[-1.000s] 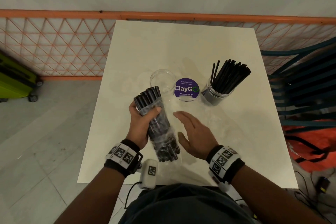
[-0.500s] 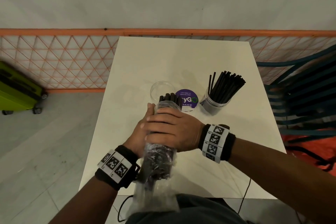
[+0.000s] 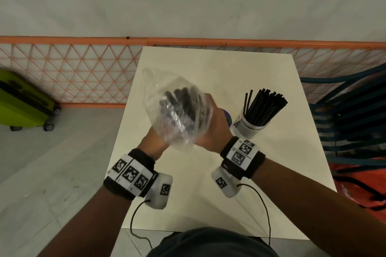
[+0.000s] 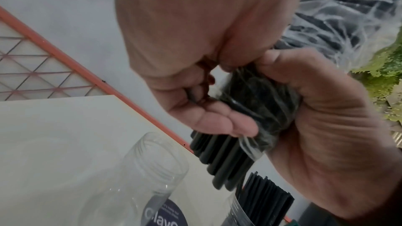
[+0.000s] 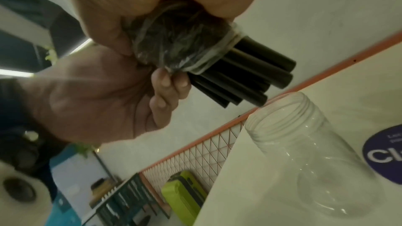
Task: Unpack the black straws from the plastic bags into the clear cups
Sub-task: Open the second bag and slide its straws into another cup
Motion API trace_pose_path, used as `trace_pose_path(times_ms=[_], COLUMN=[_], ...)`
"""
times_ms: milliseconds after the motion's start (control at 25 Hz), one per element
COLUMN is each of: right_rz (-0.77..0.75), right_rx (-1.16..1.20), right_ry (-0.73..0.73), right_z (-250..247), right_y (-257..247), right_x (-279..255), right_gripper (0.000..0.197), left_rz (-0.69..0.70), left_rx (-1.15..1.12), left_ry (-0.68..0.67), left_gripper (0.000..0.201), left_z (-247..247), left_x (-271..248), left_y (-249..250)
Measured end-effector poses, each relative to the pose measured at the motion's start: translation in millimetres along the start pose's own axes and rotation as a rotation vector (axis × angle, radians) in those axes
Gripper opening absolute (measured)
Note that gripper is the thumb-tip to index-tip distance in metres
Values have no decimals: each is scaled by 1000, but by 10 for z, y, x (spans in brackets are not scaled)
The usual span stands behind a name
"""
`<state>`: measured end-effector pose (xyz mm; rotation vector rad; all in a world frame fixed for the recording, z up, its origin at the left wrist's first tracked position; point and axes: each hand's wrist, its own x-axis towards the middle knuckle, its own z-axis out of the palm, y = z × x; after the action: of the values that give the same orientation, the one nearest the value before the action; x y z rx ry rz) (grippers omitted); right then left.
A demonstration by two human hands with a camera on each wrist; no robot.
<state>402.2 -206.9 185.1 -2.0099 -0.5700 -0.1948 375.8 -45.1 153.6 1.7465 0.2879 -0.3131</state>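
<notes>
Both hands grip a clear plastic bag (image 3: 177, 108) of black straws, tipped mouth-down above the table. My left hand (image 3: 155, 142) and right hand (image 3: 217, 129) wrap round its lower part. In the wrist views the black straws (image 5: 250, 75) poke out of the bag's mouth (image 5: 174, 45), just above and beside the rim of the empty clear cup (image 5: 304, 143), without touching it. In the head view the bag hides that cup. To the right stands a second clear cup (image 3: 252, 125) filled with upright black straws (image 3: 265, 108).
The white table (image 3: 208, 183) carries a purple round sticker (image 5: 385, 154) between the two cups. An orange mesh fence (image 3: 73, 73) runs behind. A green suitcase (image 3: 23, 106) is on the floor at left, dark chairs (image 3: 351, 123) at right.
The bag has swung from lying toward me to mouth-down, its closed end now facing up. My right hand moved from on top of the bundle to its right side.
</notes>
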Motion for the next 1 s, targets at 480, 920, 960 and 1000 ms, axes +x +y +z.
trace_pose_path(times_ms=[480, 920, 960, 1000], right_rz=[389, 616, 621, 625], right_rx=[589, 532, 524, 504], right_ry=[441, 449, 435, 409], right_z=[-150, 269, 286, 301], right_y=[303, 865, 894, 924], right_x=[877, 644, 608, 575], right_gripper=[46, 59, 61, 62], left_rz=[340, 235, 235, 232], left_rx=[169, 524, 567, 611], left_ry=[-41, 19, 1, -12], left_gripper=[12, 29, 32, 34], left_z=[61, 20, 12, 7], left_x=[757, 959, 954, 955], left_y=[773, 267, 255, 245])
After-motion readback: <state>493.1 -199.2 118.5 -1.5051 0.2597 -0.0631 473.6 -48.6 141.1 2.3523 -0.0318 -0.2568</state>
